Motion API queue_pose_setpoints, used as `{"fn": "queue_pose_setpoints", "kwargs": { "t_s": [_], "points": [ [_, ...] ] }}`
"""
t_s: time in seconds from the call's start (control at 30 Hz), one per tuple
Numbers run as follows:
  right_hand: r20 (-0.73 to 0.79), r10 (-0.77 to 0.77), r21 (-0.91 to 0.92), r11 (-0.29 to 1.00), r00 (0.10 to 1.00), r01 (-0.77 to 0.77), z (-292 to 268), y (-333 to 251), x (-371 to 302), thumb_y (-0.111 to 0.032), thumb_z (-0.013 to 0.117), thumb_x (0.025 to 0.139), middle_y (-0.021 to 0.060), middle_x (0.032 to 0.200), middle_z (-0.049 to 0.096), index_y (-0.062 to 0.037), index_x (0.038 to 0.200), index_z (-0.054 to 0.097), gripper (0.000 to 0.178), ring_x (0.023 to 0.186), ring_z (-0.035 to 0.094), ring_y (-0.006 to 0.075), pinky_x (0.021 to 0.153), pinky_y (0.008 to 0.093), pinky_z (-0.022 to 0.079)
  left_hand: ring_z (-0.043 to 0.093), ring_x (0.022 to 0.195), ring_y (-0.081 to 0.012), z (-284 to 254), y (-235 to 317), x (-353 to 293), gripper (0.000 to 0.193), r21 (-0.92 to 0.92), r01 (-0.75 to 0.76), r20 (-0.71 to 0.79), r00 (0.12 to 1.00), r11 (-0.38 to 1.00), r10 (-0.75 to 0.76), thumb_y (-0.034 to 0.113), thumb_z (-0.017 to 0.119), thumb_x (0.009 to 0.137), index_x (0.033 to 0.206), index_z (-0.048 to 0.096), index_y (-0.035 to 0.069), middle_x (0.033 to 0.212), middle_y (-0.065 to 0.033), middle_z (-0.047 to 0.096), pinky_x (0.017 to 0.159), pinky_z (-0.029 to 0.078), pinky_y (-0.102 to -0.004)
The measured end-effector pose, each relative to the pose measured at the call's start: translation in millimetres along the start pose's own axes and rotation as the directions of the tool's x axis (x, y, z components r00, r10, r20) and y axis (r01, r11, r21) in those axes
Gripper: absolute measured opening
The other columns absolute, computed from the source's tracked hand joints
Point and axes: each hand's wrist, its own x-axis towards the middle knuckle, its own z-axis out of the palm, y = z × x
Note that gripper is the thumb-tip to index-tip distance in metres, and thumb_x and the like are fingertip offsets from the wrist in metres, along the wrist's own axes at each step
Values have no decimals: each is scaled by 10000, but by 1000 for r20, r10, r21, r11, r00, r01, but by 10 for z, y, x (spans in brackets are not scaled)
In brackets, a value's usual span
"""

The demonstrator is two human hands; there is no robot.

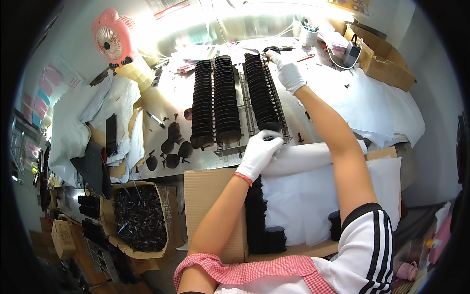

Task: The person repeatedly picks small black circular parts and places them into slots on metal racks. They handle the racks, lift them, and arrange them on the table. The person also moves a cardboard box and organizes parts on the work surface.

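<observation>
Dark, rounded sunglass lenses stand close together in a left row (202, 105), a middle row (227, 100) and a right row (262, 93) on a metal wire rack (243, 88). My left hand (259, 154), in a white glove, is at the near end of the right row. Its fingers are curled around something small and dark that I cannot make out. At the far end of that row is my right hand (290, 74), also gloved. Its fingertips pinch the edge of a dark lens (272, 49).
Loose lenses (173, 160) and small dark pieces lie left of the rack. In front, an open carton (210, 196) holds white sheets and packed lenses. A box of dark scraps (142, 215) stands lower left. A pink fan (110, 41), papers and a brown box (384, 59) edge the table.
</observation>
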Motion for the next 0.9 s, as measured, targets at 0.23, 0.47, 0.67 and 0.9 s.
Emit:
{"fn": "queue_pose_setpoints", "kwargs": {
  "t_s": [0.23, 0.47, 0.67, 0.9],
  "points": [
    [483, 93, 857, 155, 870, -492, -1064, -720, -648, 12, 507, 910, 139, 1243, 649, 55, 1267, 590, 369, 1084, 669, 209, 859, 289, 589, 600, 728, -61, -51, 311, -154, 339, -317, -321, -339, 917, 893, 209, 110, 638, 945, 1264, 564, 23, 938, -40, 640, 574, 500, -203],
    [763, -61, 644, 6, 643, -765, -1139, -1380, -1286, -55, 653, 894, 105, 1108, 673, 36, 1210, 600, 333, 1001, 663, 173, 833, 307, 561, 589, 814, -159, -286, 230, -159, 135, 153, -511, -498, 700, 846, 512, 74, 728, 829, 874, 639, -16, 863, -62, 602, 756, 485, -307],
    [251, 76, 521, 829, 965, -202, -701, -1912, -1452, 2, 642, 853, 166, 860, 695, -78, 1168, 687, 328, 636, 630, 160, 641, 277, 509, 571, 825, -249, -818, 25, -393, 195, 877, -436, -178, 92, 201, 980, -50, 733, 719, 776, 593, 73, 891, -64, 580, 716, 472, -370],
    [178, -128, 621, 783, 976, -10, -809, -2123, -1467, 14, 636, 846, 144, 793, 679, -90, 1166, 703, 343, 554, 581, 156, 577, 275, 487, 573, 871, -316, -2159, -166, -571, 194, 943, 287, -303, 537, 167, 788, 195, 785, 771, 845, 640, 92, 958, -79, 584, 771, 510, -418]
  ]
}}
